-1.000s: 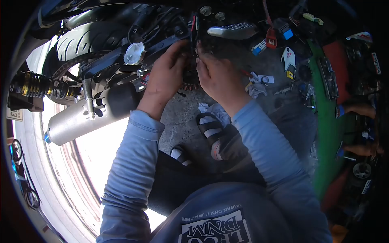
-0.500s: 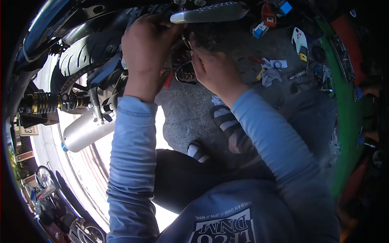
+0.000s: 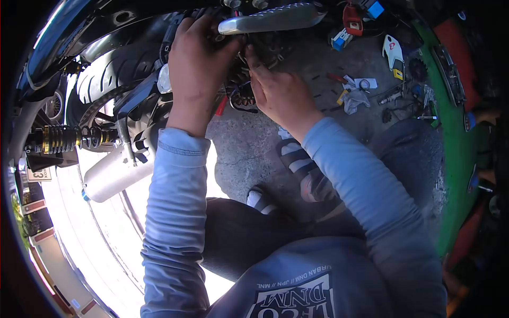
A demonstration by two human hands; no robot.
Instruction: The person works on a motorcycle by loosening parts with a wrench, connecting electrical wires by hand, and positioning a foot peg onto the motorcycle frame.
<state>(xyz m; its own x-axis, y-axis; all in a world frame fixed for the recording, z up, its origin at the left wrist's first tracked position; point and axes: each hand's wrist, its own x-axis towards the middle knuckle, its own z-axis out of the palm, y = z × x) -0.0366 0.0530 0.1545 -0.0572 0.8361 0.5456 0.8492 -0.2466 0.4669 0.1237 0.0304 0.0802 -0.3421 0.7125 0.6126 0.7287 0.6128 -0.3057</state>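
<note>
My left hand (image 3: pixel 197 79) reaches up into the dark underside of the motorcycle, beside a silver curved metal piece (image 3: pixel 270 19). Its fingers are bent and closed near the thumb; whatever they grip is hidden. My right hand (image 3: pixel 282 91) is close by on the right, index finger pointing up and thumb pressed in, by dark wiring (image 3: pixel 243 100) and small parts. I cannot make out what lies between its fingertips. Left of my hands are the rear tyre (image 3: pixel 108 71), a spring shock absorber (image 3: pixel 66 139) with a gold part, and a silver exhaust muffler (image 3: pixel 117 174).
On the concrete floor (image 3: pixel 244 148) lie a white-and-yellow piece (image 3: pixel 393 55), a crumpled plastic bag (image 3: pixel 356 99), a red-handled tool (image 3: pixel 335 78) and several small parts. A green strip (image 3: pixel 450 175) runs along the right. Sandalled feet (image 3: pixel 260 199) rest below.
My left hand has shifted slightly right, its fingers raised beside the silver piece. My right hand stays nearly in place. The bicycles at lower left are out of view, and a spoked wheel shows behind the shock.
</note>
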